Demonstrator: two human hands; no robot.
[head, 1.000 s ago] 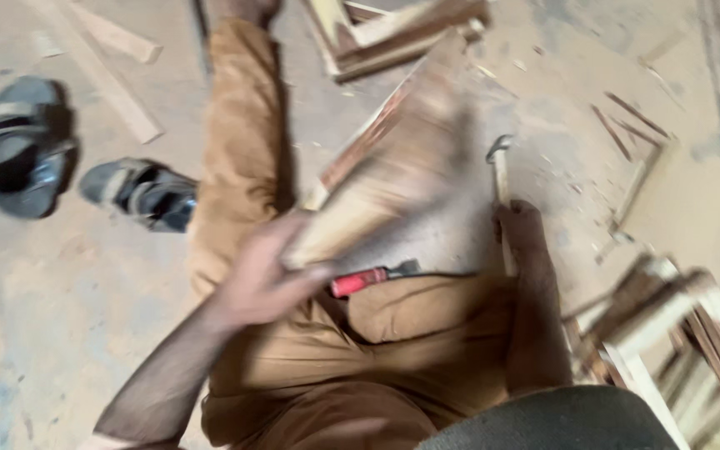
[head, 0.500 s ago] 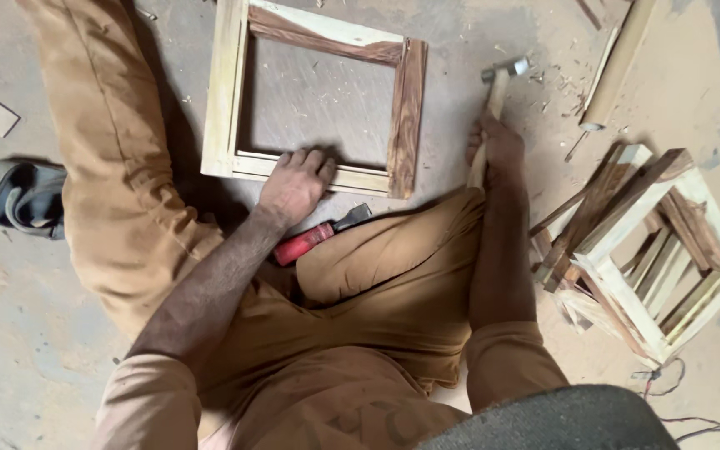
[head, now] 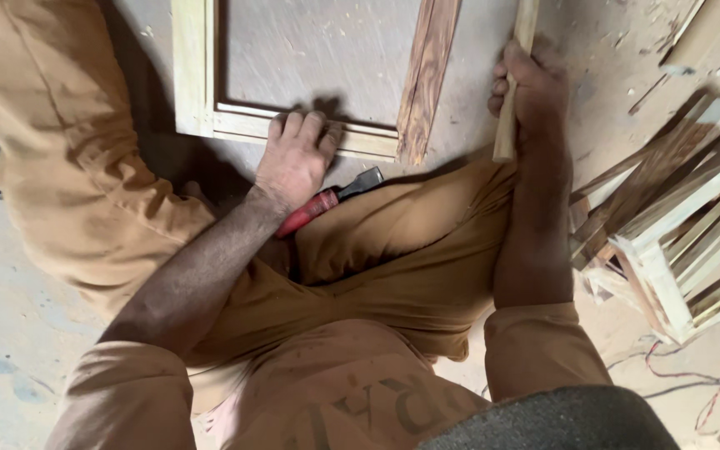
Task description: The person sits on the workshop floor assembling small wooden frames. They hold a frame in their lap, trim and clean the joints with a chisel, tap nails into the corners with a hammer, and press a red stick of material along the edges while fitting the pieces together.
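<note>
Left hand [head: 293, 158] pressed flat on frame [head: 202, 92], fingers draped over near rail. Right hand [head: 535, 87] fisted round hammer handle [head: 510, 108], right of frame. Chisel [head: 327, 202] just below frame, under left wrist: could nick it.

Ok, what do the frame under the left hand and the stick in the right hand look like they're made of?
The frame: bare wood, pale rails and a darker streaked right rail with visible grain, seemingly unfinished. The stick: pale, smooth wood, probably a handle; its top is out of view.
</note>
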